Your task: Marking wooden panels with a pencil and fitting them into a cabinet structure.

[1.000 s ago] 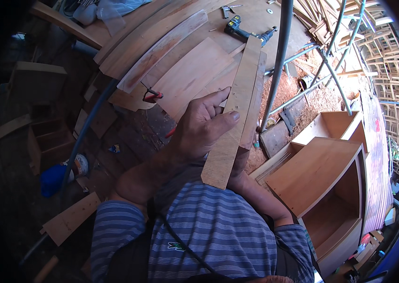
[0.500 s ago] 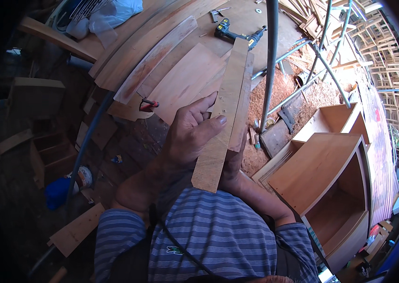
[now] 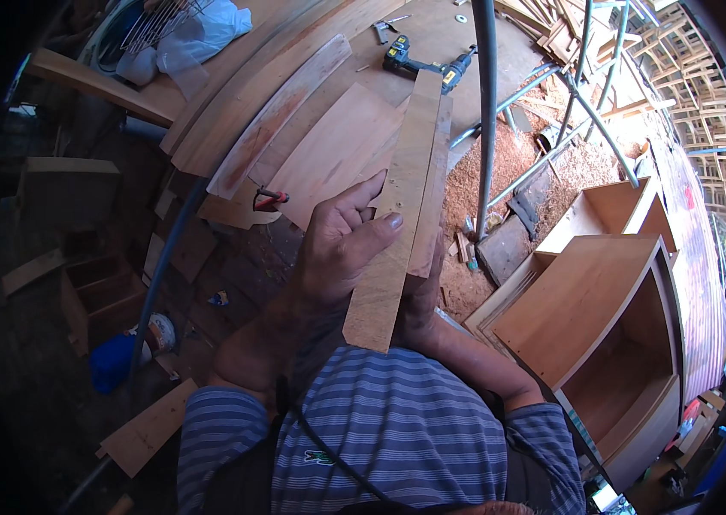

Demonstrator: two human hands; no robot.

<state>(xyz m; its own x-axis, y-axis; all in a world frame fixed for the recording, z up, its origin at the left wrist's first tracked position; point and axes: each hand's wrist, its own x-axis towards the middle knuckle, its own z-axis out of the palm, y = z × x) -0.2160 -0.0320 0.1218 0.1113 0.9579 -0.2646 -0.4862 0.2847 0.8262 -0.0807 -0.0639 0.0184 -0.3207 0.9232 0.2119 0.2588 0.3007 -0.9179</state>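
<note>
A long pale wooden strip [image 3: 384,266] is held up in front of my chest, its near end cut at the corners. Two small dark marks, holes or screw heads, show near its middle. A second wooden board [image 3: 432,197] lies against its right side, partly behind it. My left hand [image 3: 341,245] is closed on the strip, thumb on its face and fingers curled at its left edge. On the other side my right hand [image 3: 421,305] supports the wood from behind and below; its fingers are mostly hidden by the boards.
A cordless drill [image 3: 427,64] lies on the wooden work surface beyond the strip, near flat panels [image 3: 337,154]. Red-handled pliers or a similar tool [image 3: 272,200] sits at the left. A metal pole [image 3: 485,120] rises at right, near sawdust [image 3: 462,184] and a wooden cabinet [image 3: 577,300].
The strip and both hands have shifted slightly left in the view, as has the drill. Both hands keep the same hold.
</note>
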